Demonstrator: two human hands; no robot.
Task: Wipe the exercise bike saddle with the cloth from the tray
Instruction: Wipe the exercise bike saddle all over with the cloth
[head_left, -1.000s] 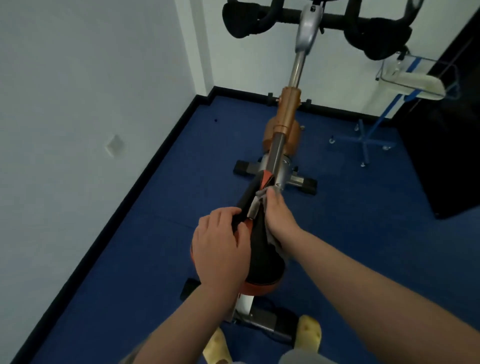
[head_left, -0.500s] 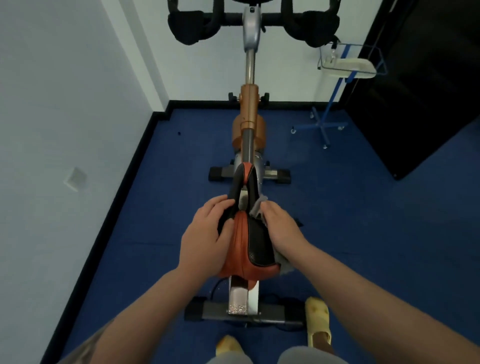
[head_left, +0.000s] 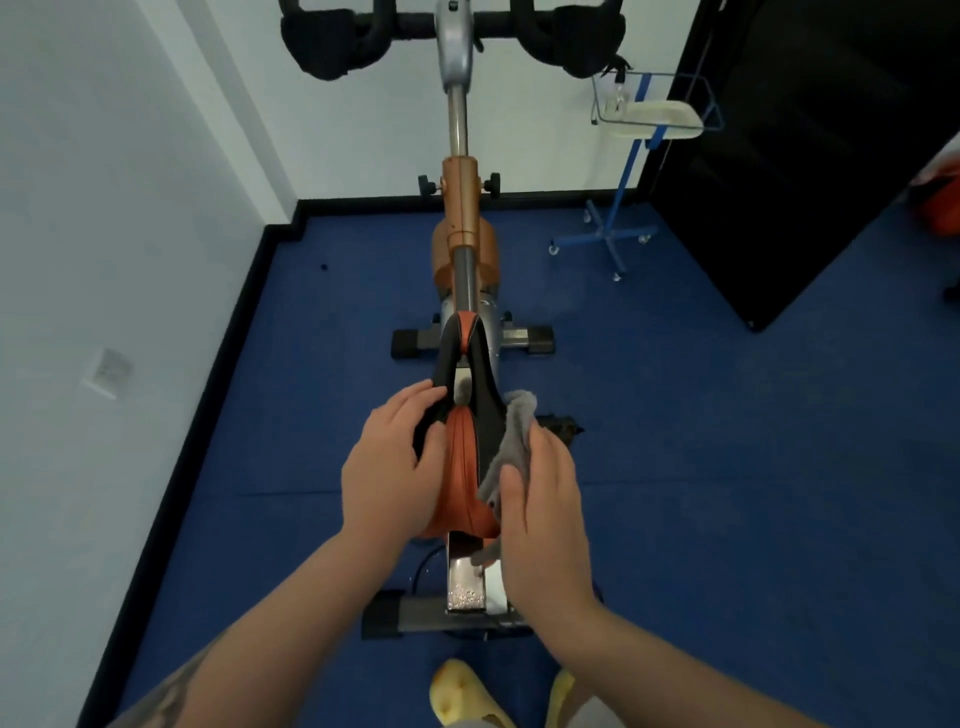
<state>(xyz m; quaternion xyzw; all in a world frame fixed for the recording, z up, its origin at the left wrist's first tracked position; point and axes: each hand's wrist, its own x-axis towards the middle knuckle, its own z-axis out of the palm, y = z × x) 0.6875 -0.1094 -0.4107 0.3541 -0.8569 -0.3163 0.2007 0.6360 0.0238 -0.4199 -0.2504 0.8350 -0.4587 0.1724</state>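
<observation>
I am standing behind the exercise bike (head_left: 464, 244), looking down its length, and the saddle (head_left: 467, 441) sits directly between my two hands. My left hand (head_left: 392, 478) is clasped over the saddle's left flank, fingers curled round the black edge near the central slot and the thumb lying on the orange panel, so it grips the saddle itself and nothing else. My right hand (head_left: 545, 499) is on the opposite flank, closed loosely on the grey cloth (head_left: 511, 441), which is bunched between my palm and the saddle's right side; one fold stands up above my fingers beside the black upper part, and a corner hangs down below the saddle's rear edge, over the shiny seat post (head_left: 467, 577). The cloth touches the right edge of the saddle; the narrow nose, pointing away from me towards the handlebars (head_left: 452, 26), is uncovered. Beyond the saddle the orange and grey frame runs up to the handlebar stem against the white wall. To the right of the bike, near the far wall, a blue wheeled stand (head_left: 621, 208) carries a wire tray (head_left: 654, 117) well apart from my hands. The floor is blue carpet (head_left: 701, 467), and the toes of my yellow shoes (head_left: 462, 696) show at the bottom edge.
</observation>
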